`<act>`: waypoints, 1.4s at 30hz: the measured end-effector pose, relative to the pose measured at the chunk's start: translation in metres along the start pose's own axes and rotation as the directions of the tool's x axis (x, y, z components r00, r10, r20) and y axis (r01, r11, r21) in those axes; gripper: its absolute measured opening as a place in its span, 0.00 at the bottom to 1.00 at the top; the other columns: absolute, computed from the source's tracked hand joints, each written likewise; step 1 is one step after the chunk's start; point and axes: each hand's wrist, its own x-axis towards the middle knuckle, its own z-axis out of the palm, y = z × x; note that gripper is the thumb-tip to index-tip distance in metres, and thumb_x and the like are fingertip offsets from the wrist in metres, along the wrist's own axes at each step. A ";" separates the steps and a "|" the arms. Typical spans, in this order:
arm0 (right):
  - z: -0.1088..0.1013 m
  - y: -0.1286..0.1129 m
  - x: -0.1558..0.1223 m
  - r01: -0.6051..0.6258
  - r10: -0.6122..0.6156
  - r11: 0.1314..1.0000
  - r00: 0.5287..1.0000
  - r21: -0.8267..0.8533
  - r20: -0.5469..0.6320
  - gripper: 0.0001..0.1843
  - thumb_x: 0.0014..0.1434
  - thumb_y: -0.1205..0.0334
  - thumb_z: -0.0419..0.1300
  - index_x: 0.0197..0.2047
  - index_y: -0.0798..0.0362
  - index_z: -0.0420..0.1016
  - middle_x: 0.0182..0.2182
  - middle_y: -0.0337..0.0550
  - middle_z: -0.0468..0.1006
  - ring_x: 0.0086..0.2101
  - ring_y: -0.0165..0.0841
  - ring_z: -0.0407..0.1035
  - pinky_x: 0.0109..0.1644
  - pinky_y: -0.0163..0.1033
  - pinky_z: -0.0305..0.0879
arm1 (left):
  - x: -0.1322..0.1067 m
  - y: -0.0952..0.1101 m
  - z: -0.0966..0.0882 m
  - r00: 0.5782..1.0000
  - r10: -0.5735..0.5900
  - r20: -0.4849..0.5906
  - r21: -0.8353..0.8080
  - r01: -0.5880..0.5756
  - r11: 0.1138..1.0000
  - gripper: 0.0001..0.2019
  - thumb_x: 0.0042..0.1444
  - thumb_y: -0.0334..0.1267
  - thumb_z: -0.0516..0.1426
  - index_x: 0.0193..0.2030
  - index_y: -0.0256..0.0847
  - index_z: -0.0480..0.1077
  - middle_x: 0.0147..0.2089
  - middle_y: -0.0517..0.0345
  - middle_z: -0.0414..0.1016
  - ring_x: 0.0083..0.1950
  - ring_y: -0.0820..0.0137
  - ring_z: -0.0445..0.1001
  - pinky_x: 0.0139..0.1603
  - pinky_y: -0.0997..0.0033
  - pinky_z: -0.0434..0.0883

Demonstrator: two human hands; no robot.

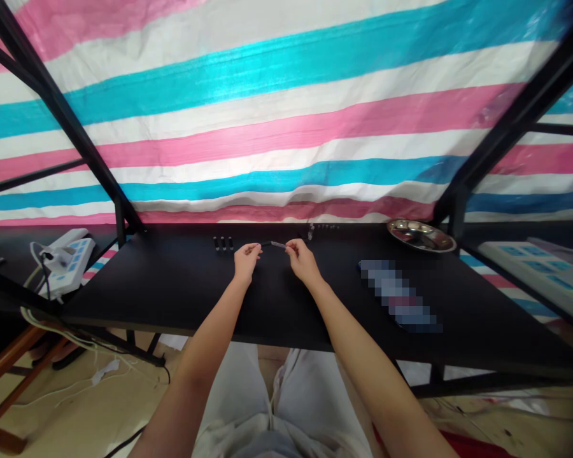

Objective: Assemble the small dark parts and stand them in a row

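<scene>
Both my hands hover over the far middle of a black table (277,299). A thin dark rod-like piece (273,244) with a pale tip is held between them. My left hand (246,259) is closed in a pinch at its left end. My right hand (302,259) is closed in a pinch at its right end. Three small dark upright pieces (223,244) stand on the table just left of my left hand. Several tiny parts (322,227) lie along the far edge beyond my right hand.
A round metal dish (421,235) sits at the table's far right. A blurred-out flat object (400,295) lies right of my hands. A white power strip (65,259) with cables rests on the left. Black frame posts and a striped tarp stand behind.
</scene>
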 end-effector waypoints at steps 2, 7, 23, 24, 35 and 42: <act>0.000 0.000 0.000 -0.007 0.007 1.000 1.000 0.014 0.008 0.11 0.55 0.57 0.48 0.37 0.53 0.64 0.32 0.45 0.72 0.33 0.34 0.67 0.41 0.41 0.62 | 0.001 -0.002 0.000 1.000 0.000 0.006 0.003 0.000 1.000 0.08 0.45 0.36 0.59 0.32 0.34 0.72 0.28 0.53 0.74 0.29 0.73 0.71 0.29 0.74 0.67; 0.000 0.000 0.000 -0.005 0.004 0.997 1.000 0.076 0.015 0.11 0.55 0.56 0.48 0.37 0.52 0.64 0.30 0.43 0.72 0.32 0.33 0.67 0.42 0.41 0.63 | 0.003 -0.005 -0.001 0.998 0.051 0.036 0.007 -0.051 0.999 0.13 0.47 0.39 0.58 0.38 0.34 0.73 0.28 0.54 0.74 0.26 0.76 0.68 0.29 0.75 0.66; 0.006 0.002 -0.001 -0.022 0.023 0.972 1.000 0.232 -0.003 0.13 0.57 0.53 0.48 0.41 0.52 0.61 0.26 0.39 0.70 0.29 0.31 0.66 0.39 0.40 0.64 | -0.012 0.004 0.005 0.965 0.128 0.230 0.096 -0.154 0.983 0.14 0.43 0.42 0.61 0.36 0.35 0.74 0.29 0.53 0.75 0.27 0.74 0.70 0.31 0.72 0.68; 0.006 0.002 -0.001 -0.030 0.030 0.971 1.000 0.239 0.003 0.13 0.57 0.52 0.47 0.41 0.52 0.61 0.25 0.38 0.69 0.28 0.30 0.66 0.38 0.40 0.64 | -0.012 0.004 0.005 0.964 0.133 0.228 0.096 -0.158 0.983 0.14 0.43 0.42 0.62 0.35 0.35 0.74 0.28 0.54 0.75 0.27 0.74 0.69 0.31 0.72 0.68; 0.008 0.001 -0.003 -0.036 0.031 0.982 0.999 0.186 0.031 0.13 0.59 0.52 0.44 0.40 0.51 0.61 0.22 0.34 0.64 0.25 0.29 0.62 0.34 0.37 0.60 | -0.009 -0.003 0.006 0.958 0.159 0.238 0.057 -0.177 0.982 0.16 0.41 0.45 0.62 0.34 0.35 0.73 0.26 0.56 0.73 0.26 0.75 0.69 0.32 0.71 0.68; 0.018 0.000 -0.004 -0.104 0.078 0.914 0.994 0.392 0.082 0.13 0.57 0.51 0.47 0.40 0.50 0.59 0.18 0.30 0.61 0.21 0.27 0.57 0.28 0.35 0.56 | -0.010 -0.006 0.008 0.952 0.177 0.251 0.032 -0.191 0.981 0.15 0.39 0.44 0.63 0.31 0.35 0.73 0.27 0.56 0.73 0.27 0.75 0.68 0.32 0.73 0.67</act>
